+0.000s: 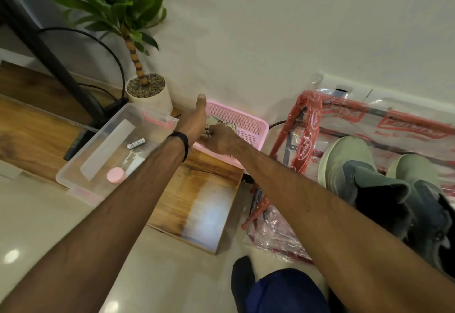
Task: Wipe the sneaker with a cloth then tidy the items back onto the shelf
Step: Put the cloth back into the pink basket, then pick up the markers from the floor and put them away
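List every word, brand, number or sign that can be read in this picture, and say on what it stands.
"Patelsa": white letters in red ovals on the red strip of the clear plastic cover.
"Redg No.": red print on the same cover, near the sneakers; what follows is unreadable.
Big mirrored red label higher on the cover: too distorted to read.
Small battery-like cylinder in the clear box: marks too small.

Pink basket (248, 125), pale patterned cloth (227, 124), grey-green sneakers (344, 162), red-printed clear plastic wrap (307, 125), pink-lidded jar (116, 175)
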A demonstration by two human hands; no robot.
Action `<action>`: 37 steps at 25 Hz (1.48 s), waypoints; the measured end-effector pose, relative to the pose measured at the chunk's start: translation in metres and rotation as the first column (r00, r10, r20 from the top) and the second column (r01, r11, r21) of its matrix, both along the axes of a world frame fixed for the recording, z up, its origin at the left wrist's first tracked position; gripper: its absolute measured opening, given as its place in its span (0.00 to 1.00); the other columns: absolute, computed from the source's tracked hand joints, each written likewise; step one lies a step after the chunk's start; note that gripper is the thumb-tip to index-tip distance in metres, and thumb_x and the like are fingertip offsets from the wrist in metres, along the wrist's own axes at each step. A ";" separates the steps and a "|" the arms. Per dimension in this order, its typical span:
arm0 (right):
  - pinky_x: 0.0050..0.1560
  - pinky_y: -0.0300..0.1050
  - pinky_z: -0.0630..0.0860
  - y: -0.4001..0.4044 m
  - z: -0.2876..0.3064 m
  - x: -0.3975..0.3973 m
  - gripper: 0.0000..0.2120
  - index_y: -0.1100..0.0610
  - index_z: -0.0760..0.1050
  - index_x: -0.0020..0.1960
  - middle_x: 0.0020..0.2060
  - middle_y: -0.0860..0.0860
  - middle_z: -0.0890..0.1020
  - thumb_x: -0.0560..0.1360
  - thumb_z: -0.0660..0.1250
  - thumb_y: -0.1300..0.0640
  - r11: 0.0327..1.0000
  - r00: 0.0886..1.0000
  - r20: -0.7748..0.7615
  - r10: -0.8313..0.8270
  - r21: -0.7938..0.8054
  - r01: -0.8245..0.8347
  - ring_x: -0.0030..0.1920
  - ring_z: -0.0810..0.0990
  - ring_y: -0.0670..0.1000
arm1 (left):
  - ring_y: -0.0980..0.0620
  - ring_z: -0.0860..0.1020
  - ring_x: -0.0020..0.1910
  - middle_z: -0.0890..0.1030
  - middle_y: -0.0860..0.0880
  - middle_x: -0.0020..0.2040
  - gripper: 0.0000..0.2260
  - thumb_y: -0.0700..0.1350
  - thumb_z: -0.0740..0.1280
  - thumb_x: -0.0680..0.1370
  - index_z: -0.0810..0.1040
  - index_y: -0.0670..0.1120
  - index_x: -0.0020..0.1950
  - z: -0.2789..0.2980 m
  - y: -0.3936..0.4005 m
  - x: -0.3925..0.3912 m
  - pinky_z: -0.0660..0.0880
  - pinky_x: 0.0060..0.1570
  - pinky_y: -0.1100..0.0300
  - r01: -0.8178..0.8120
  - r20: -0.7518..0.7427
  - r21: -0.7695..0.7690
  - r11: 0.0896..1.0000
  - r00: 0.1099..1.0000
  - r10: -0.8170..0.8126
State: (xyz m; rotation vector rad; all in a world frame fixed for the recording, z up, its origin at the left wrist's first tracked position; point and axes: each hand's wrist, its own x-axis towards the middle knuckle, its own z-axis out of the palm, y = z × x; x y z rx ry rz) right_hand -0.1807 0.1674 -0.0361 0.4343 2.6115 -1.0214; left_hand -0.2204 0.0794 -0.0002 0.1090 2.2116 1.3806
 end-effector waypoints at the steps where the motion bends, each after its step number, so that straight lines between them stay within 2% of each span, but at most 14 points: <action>1: 0.46 0.40 0.70 0.000 -0.001 0.000 0.12 0.57 0.75 0.59 0.48 0.51 0.76 0.84 0.59 0.50 1.000 1.000 -0.014 -0.010 0.004 0.010 0.50 0.75 0.51 | 0.44 0.74 0.68 0.76 0.43 0.71 0.31 0.64 0.48 0.85 0.74 0.42 0.72 0.003 -0.005 0.003 0.68 0.71 0.51 0.003 -0.016 0.026 1.000 1.000 -0.002; 3: 0.41 0.37 0.71 -0.004 -0.001 0.004 0.11 0.60 0.76 0.61 0.49 0.52 0.77 0.83 0.62 0.55 0.999 0.996 -0.088 -0.034 0.011 0.035 0.53 0.78 0.53 | 0.47 0.77 0.55 0.79 0.44 0.55 0.23 0.62 0.53 0.85 0.78 0.46 0.58 0.008 -0.016 0.008 0.73 0.64 0.51 -0.009 -0.103 0.057 0.998 0.995 0.015; 4: 0.43 0.37 0.74 -0.005 -0.001 0.008 0.13 0.60 0.75 0.64 0.52 0.53 0.79 0.81 0.64 0.56 0.998 0.988 -0.147 -0.044 0.029 0.049 0.58 0.79 0.55 | 0.48 0.75 0.49 0.77 0.45 0.49 0.20 0.61 0.56 0.85 0.77 0.45 0.51 0.011 -0.023 0.013 0.73 0.57 0.52 -0.021 -0.155 0.070 0.997 0.987 0.032; 6: 0.60 0.46 0.76 -0.007 0.001 0.019 0.22 0.61 0.70 0.71 0.65 0.57 0.75 0.79 0.67 0.55 0.989 0.958 -0.286 -0.005 0.138 0.047 0.67 0.74 0.59 | 0.51 0.77 0.47 0.78 0.47 0.46 0.21 0.58 0.60 0.84 0.78 0.41 0.50 0.016 -0.035 0.025 0.76 0.56 0.49 -0.030 -0.240 0.160 0.987 0.968 0.069; 8: 0.72 0.53 0.68 -0.010 0.011 0.035 0.30 0.62 0.63 0.76 0.74 0.60 0.68 0.79 0.68 0.54 0.962 0.901 -0.424 0.097 0.271 0.024 0.74 0.66 0.60 | 0.56 0.79 0.56 0.82 0.52 0.57 0.16 0.56 0.62 0.84 0.80 0.45 0.62 0.025 -0.048 0.042 0.77 0.62 0.55 -0.025 -0.332 0.259 0.966 0.936 0.113; 10: 0.78 0.54 0.58 -0.012 0.034 0.053 0.34 0.64 0.56 0.79 0.79 0.61 0.60 0.81 0.66 0.52 0.923 0.827 -0.526 0.200 0.384 0.022 0.80 0.56 0.59 | 0.62 0.75 0.65 0.77 0.54 0.69 0.20 0.56 0.62 0.84 0.72 0.50 0.74 0.036 -0.059 0.060 0.71 0.63 0.69 -0.008 -0.451 0.245 0.970 0.884 0.121; 11: 0.79 0.53 0.54 -0.013 0.051 0.067 0.34 0.64 0.54 0.80 0.80 0.60 0.58 0.81 0.64 0.51 0.901 0.792 -0.560 0.242 0.433 0.032 0.80 0.53 0.58 | 0.63 0.71 0.70 0.72 0.54 0.73 0.24 0.58 0.60 0.84 0.66 0.51 0.78 0.044 -0.066 0.070 0.68 0.67 0.68 0.024 -0.530 0.210 0.977 0.843 0.093; 14: 0.80 0.55 0.50 -0.006 0.107 0.120 0.35 0.65 0.52 0.80 0.80 0.61 0.54 0.84 0.59 0.45 0.796 0.706 -0.624 0.335 0.588 0.143 0.81 0.50 0.58 | 0.53 0.53 0.82 0.55 0.49 0.83 0.32 0.62 0.57 0.84 0.54 0.50 0.83 0.068 -0.077 0.096 0.56 0.80 0.49 0.132 -0.754 0.013 0.991 0.653 -0.077; 17: 0.79 0.58 0.50 0.012 0.148 0.186 0.39 0.65 0.49 0.81 0.81 0.60 0.51 0.84 0.52 0.37 0.680 0.706 -0.632 0.320 0.672 0.293 0.81 0.48 0.58 | 0.49 0.45 0.83 0.49 0.45 0.84 0.37 0.63 0.57 0.83 0.50 0.43 0.83 0.091 -0.067 0.138 0.48 0.81 0.50 0.228 -0.865 -0.147 0.962 0.442 -0.237; 20: 0.79 0.60 0.49 0.035 0.170 0.255 0.43 0.64 0.48 0.81 0.81 0.60 0.50 0.82 0.52 0.33 0.596 0.724 -0.641 0.254 0.694 0.404 0.81 0.47 0.57 | 0.47 0.45 0.83 0.48 0.43 0.84 0.39 0.63 0.59 0.83 0.49 0.41 0.83 0.110 -0.039 0.188 0.47 0.82 0.49 0.295 -0.905 -0.194 0.936 0.315 -0.287; 25: 0.79 0.60 0.49 0.084 0.191 0.336 0.46 0.64 0.47 0.81 0.81 0.59 0.50 0.80 0.50 0.29 0.505 0.747 -0.647 0.154 0.701 0.503 0.81 0.47 0.56 | 0.46 0.45 0.83 0.48 0.43 0.84 0.39 0.62 0.61 0.83 0.49 0.41 0.83 0.130 0.020 0.247 0.45 0.81 0.48 0.332 -0.926 -0.178 0.926 0.262 -0.272; 29: 0.79 0.60 0.49 0.122 0.167 0.355 0.46 0.64 0.48 0.81 0.81 0.60 0.50 0.79 0.47 0.28 0.488 0.741 -0.667 0.081 0.675 0.554 0.81 0.47 0.56 | 0.41 0.47 0.83 0.50 0.40 0.83 0.39 0.64 0.59 0.83 0.51 0.39 0.83 0.120 0.070 0.250 0.46 0.81 0.44 0.362 -0.937 -0.236 0.902 0.162 -0.310; 33: 0.78 0.60 0.49 0.185 0.146 0.355 0.49 0.65 0.49 0.81 0.81 0.60 0.51 0.78 0.49 0.27 0.468 0.782 -0.622 -0.043 0.679 0.566 0.81 0.48 0.57 | 0.38 0.48 0.82 0.51 0.37 0.83 0.39 0.65 0.57 0.83 0.52 0.38 0.82 0.117 0.141 0.234 0.48 0.80 0.39 0.388 -0.900 -0.345 0.855 0.123 -0.419; 37: 0.79 0.60 0.49 0.213 0.157 0.359 0.50 0.66 0.50 0.80 0.80 0.61 0.53 0.77 0.50 0.26 0.524 0.802 -0.587 -0.110 0.651 0.549 0.81 0.50 0.58 | 0.38 0.47 0.82 0.50 0.38 0.83 0.40 0.65 0.58 0.83 0.50 0.38 0.83 0.125 0.173 0.226 0.46 0.81 0.42 0.459 -0.828 -0.448 0.767 0.110 -0.550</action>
